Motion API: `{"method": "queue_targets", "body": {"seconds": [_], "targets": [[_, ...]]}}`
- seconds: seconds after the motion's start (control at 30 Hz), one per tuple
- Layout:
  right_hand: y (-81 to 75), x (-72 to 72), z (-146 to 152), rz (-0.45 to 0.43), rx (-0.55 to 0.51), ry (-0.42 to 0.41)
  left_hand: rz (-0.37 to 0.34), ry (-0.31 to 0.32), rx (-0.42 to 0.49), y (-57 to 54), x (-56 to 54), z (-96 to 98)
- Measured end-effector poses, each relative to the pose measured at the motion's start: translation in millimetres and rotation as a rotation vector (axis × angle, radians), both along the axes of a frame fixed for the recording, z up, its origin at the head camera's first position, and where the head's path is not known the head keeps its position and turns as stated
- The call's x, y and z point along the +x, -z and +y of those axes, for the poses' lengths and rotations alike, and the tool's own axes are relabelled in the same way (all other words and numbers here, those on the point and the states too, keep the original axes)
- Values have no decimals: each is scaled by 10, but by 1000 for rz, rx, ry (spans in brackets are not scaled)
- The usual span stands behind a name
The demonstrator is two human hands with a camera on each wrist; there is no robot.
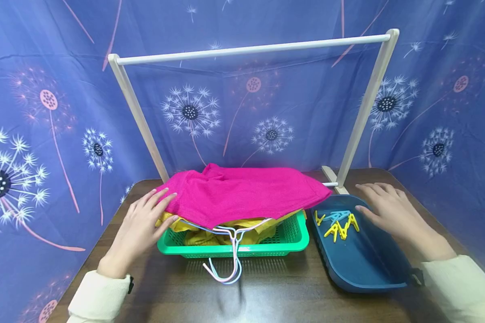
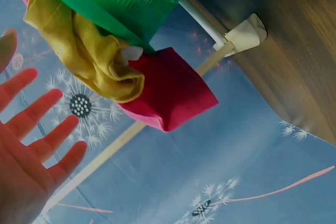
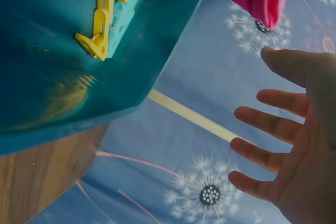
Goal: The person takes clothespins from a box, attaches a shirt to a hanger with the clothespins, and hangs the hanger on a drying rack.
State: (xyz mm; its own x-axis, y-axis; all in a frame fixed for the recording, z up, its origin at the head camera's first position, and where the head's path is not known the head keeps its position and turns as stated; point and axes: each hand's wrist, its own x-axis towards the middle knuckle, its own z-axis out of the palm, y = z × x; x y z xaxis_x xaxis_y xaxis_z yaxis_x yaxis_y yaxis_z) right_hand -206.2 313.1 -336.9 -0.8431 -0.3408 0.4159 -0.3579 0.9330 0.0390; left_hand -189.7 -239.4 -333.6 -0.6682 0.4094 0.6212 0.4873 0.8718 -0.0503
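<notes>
We are finding the left hand (image 1: 139,222) spread beside the left end of the pink garment (image 1: 242,193); its fingers are holding nothing, and we are not managing to confirm any contact with the cloth. The right hand (image 1: 398,220) is likewise hovering with fingers extended near the right side of the blue tray (image 1: 365,260), gripping nothing.

The pink garment is lying across the green basket (image 1: 283,246), over yellow fabric (image 1: 210,237). We are seeing two hangers (image 1: 235,249), one pink and one pale blue, with their hooks projecting past the basket's near rim above the table (image 1: 178,294); the cloth is hiding much of their frames, so we are not certifying how they are fitted inside.

As to progress, we are judging it early: hangers and cloth are already lying together, but they are resting on the basket and not hanging from the white bar (image 1: 254,50) behind. The yellow clips (image 1: 342,231) and light-blue clips (image 1: 336,216) are lying loose in the tray, so we are recording them as unused.
</notes>
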Motion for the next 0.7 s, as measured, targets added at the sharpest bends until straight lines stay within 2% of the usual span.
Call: {"method": "queue_targets", "body": {"seconds": [0.23,0.43,0.6,0.7], "targets": [[77,-108,-86,-66,76,-33,8,83,-43,23,-55,72],[170,-180,-157,-142,143,-79,-21,96,-81,58,-78,124],[229,-222,-216,-204,167,-98,-18,99,-97,74,-93,162],[259,-242,-236,-211,176,-118,-7,112,-93,76,-101,180]]}}
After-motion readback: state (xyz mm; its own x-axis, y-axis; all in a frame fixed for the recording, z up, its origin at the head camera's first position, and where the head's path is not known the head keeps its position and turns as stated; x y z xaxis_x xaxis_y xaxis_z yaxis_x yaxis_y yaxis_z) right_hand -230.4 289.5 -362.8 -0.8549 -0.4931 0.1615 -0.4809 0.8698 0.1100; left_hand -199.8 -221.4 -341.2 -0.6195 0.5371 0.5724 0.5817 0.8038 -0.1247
